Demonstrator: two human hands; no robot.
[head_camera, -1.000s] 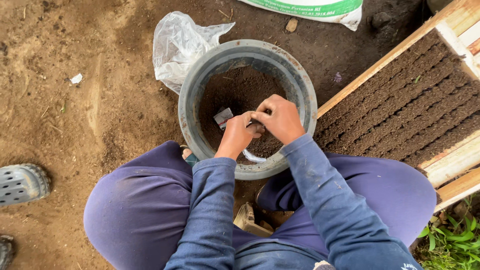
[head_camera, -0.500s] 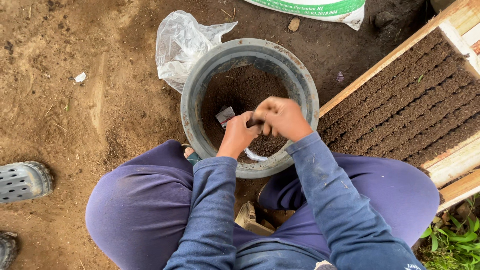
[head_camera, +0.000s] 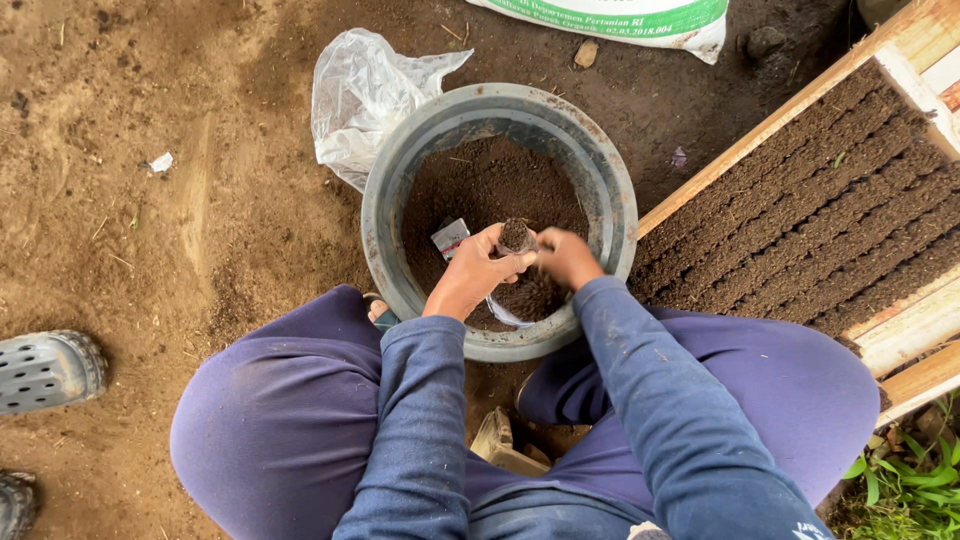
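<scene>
I squat over a grey round basin (head_camera: 380, 215) holding dark soil (head_camera: 480, 185). My left hand (head_camera: 472, 272) grips a small soil-filled pouch (head_camera: 516, 236) upright above the basin. My right hand (head_camera: 566, 258) is beside it, fingers bunched low over the soil; I cannot tell whether it holds soil. A small white packet (head_camera: 449, 237) lies on the soil just left of my left hand.
A crumpled clear plastic bag (head_camera: 362, 88) lies behind the basin at the left. A wooden frame (head_camera: 760, 125) packed with rows of soil pouches (head_camera: 830, 215) stands at the right. A white and green sack (head_camera: 630, 18) is at the top. Grey perforated shoes (head_camera: 45, 368) are at the far left.
My right hand has come off the top of the pouch and dropped to the right, toward the soil. The pouch's soil-filled top now shows in my left hand.
</scene>
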